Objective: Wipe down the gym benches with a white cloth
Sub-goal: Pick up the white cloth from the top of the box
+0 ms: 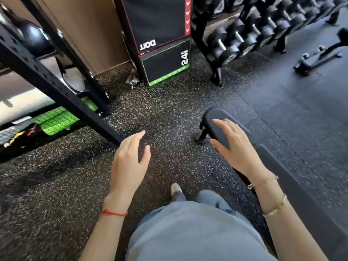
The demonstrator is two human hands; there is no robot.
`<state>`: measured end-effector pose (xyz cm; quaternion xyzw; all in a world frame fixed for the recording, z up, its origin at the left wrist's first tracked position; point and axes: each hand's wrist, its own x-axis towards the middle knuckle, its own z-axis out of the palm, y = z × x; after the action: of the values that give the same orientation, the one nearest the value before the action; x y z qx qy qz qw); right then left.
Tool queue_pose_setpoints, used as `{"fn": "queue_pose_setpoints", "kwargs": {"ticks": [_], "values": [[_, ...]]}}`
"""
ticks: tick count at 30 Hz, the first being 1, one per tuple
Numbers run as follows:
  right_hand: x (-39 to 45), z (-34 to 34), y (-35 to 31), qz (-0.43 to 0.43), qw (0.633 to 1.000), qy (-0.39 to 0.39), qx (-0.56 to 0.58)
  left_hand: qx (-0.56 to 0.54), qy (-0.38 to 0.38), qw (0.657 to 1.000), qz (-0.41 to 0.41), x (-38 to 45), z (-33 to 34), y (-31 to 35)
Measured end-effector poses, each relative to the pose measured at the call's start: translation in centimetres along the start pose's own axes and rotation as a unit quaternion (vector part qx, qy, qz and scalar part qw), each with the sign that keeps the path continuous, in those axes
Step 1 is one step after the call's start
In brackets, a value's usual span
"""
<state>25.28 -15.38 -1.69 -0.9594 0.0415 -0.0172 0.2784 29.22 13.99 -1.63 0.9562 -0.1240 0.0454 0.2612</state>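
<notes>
Hands both empty, fingers relaxed and spread. I see left hand (130, 157) hovering over speckled rubber floor (56, 185), holding nothing. Right hand (235, 147) sits above the rounded end of the black gym bench pad (214, 119); whether it touches the pad I cannot tell. Bench, the counter here, runs from mid-frame toward lower right. White cloth not visible to me anywhere. Red string (114, 213) on left wrist, gold bracelets (275, 210) on right. Black rack upright (47, 76) at left, plyo box (165, 68) marked 24 ahead, dumbbell rack (244, 38) upper right. Jeans and one shoe (176, 188) below.
</notes>
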Motion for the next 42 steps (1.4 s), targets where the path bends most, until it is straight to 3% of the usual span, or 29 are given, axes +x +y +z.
{"fn": "queue_pose_setpoints", "kwargs": {"ticks": [13, 27, 42], "values": [[25.2, 2.0, 1.4, -0.023, 0.999, -0.035, 0.030, 0.010, 0.002, 0.998, -0.058, 23.7, 2.3, -5.1], [60.8, -4.1, 4.3, -0.099, 0.994, -0.047, 0.003, 0.012, 0.076, 0.991, -0.112, 54.2, 5.6, -5.3], [94.3, -0.1, 4.3, -0.122, 0.990, -0.076, 0.007, -0.004, 0.102, 0.987, -0.121, 86.1, 9.1, -13.3]]}}
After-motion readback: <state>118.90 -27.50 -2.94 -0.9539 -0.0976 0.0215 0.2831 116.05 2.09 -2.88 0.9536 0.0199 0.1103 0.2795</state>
